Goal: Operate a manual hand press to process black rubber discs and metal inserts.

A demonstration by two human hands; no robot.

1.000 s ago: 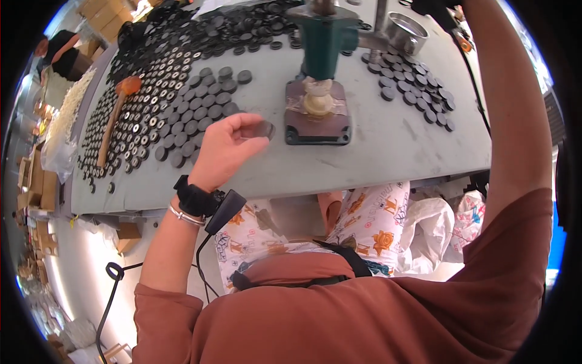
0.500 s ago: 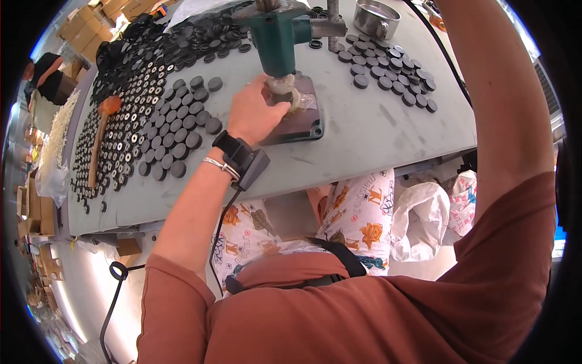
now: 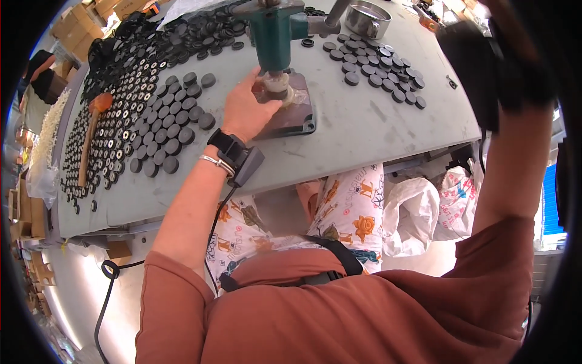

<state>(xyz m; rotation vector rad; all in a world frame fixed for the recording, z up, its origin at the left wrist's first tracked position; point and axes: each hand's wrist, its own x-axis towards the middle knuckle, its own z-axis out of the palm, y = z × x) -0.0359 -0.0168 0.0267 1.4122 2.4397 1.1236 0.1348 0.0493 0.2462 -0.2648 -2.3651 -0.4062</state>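
My left hand (image 3: 245, 110) is at the green bench press (image 3: 271, 39), with thumb and index finger spread apart. Between them, under the press's pale padded tip (image 3: 277, 81), sits a dark grey round piece (image 3: 277, 94). The thumb tip lies close to that piece; whether it touches I cannot tell, and the other fingers are mostly hidden. Below is the press's base plate (image 3: 297, 124). My right forearm (image 3: 520, 161) reaches up at the right, wearing a dark wrist device (image 3: 470, 57). The right hand is smeared and dark at the top edge. The press's lever (image 3: 337, 13) slants out of view.
Grey round caps (image 3: 173, 115) lie left of the press, more caps (image 3: 376, 70) to its right. Ring-centred discs (image 3: 115, 133), a mallet (image 3: 91, 136) and a black heap (image 3: 136, 45) fill the left side. A metal pan (image 3: 367, 19) stands behind. A cable hangs from my left wrist.
The lever has swung from upright to slanting right. My right forearm has come lower, bringing its wrist device into view. My left hand stays at the press while the whole view shifts slightly.
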